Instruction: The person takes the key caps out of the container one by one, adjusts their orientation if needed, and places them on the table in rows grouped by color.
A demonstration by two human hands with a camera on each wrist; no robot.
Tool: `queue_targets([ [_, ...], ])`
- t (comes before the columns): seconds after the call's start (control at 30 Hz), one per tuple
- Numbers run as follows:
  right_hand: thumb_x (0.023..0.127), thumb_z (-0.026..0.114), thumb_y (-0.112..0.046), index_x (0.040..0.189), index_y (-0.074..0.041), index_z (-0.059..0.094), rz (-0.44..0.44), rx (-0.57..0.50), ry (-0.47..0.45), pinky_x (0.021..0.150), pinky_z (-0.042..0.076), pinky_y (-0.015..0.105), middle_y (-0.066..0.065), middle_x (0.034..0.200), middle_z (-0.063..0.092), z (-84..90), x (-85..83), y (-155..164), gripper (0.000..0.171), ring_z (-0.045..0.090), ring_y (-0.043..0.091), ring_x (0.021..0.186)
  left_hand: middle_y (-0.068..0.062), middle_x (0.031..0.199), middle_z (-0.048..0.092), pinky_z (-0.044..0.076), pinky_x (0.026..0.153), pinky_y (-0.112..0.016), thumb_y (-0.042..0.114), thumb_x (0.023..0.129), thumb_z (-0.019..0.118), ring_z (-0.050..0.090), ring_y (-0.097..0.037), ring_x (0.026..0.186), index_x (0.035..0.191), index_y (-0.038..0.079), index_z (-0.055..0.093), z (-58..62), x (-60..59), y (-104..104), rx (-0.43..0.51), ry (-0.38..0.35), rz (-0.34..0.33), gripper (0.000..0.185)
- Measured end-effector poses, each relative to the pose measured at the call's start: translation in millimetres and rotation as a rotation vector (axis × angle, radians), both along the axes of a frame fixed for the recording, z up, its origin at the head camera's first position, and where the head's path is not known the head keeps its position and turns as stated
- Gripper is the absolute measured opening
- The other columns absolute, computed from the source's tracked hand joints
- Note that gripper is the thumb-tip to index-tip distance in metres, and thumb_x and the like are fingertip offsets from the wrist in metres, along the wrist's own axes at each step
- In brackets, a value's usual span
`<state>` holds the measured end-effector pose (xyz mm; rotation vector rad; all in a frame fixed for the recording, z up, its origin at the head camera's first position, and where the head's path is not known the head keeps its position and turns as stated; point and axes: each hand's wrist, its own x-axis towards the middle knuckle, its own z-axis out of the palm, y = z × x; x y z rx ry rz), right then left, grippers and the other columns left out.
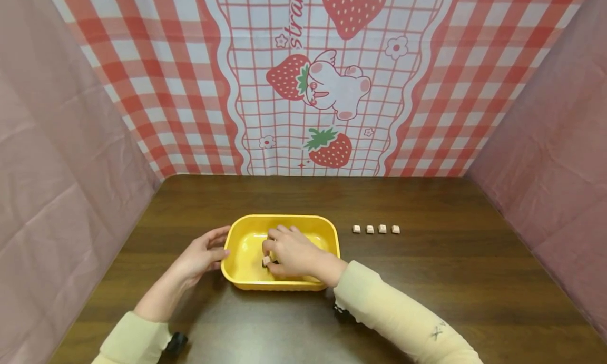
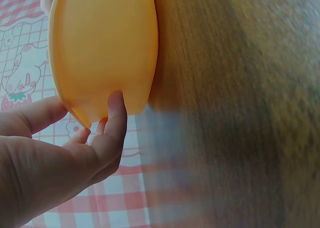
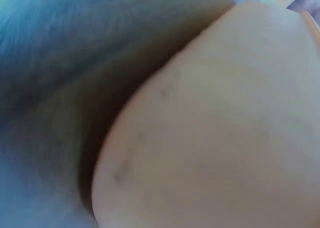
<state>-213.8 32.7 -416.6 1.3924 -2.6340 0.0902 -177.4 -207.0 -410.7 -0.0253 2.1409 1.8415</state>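
The yellow tub [image 1: 246, 237] sits on the dark wooden table [image 1: 450, 279], near its front edge and a little left of centre. I see my right hand [image 1: 289, 253] reaching inside it, fingers curled and pinching a small pinkish block [image 1: 266, 261] near the tub's floor. My left hand [image 1: 201, 256] rests against the tub's left outer wall, fingers straight and lightly spread. To the right of the tub, apart from it, four small blocks [image 1: 376, 229] lie in a row.

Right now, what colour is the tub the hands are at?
Yellow; the tub shows best in the head view.
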Motion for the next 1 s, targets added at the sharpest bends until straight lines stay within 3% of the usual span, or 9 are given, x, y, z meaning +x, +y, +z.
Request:
queue_targets([
  [0.43,0.087,0.061,-0.036,0.09,-0.025,0.06,-0.017,0.028,-0.039,0.073,0.038,0.034,-0.007,0.092,0.051,30.4,-8.5,30.9,0.011,0.045,0.015,0.088,-0.029,0.143,0.034,0.053,0.078,-0.035,-0.004,0.091,0.05,0.053,-0.031,0.114,0.146,-0.001,0.025,-3.1,2.3,-2.7,0.007,0.001,-0.002,0.061],
  [0.67,0.086,0.062,-0.035,0.09,-0.025,0.062,-0.019,0.007,-0.014,0.069,0.033,0.03,-0.007,0.091,0.051,47.9,-11.6,51.3,0.011,0.042,0.014,0.085,-0.029,0.144,0.033,0.053,0.078,-0.035,-0.004,0.091,0.05,0.053,-0.031,0.114,0.147,-0.001,0.024,-1.4,1.2,-2.3,0.007,0.001,-0.002,0.061],
  [1.0,0.084,0.064,-0.033,0.088,-0.024,0.061,-0.047,-0.027,0.019,0.071,0.037,0.032,-0.007,0.092,0.054,60.9,-15.7,83.3,0.01,0.046,0.015,0.088,-0.029,0.144,0.034,0.054,0.079,-0.035,-0.004,0.091,0.05,0.051,-0.034,0.117,0.146,-0.001,0.025,-1.8,-0.3,-0.4,0.019,0.001,0.001,0.061],
])
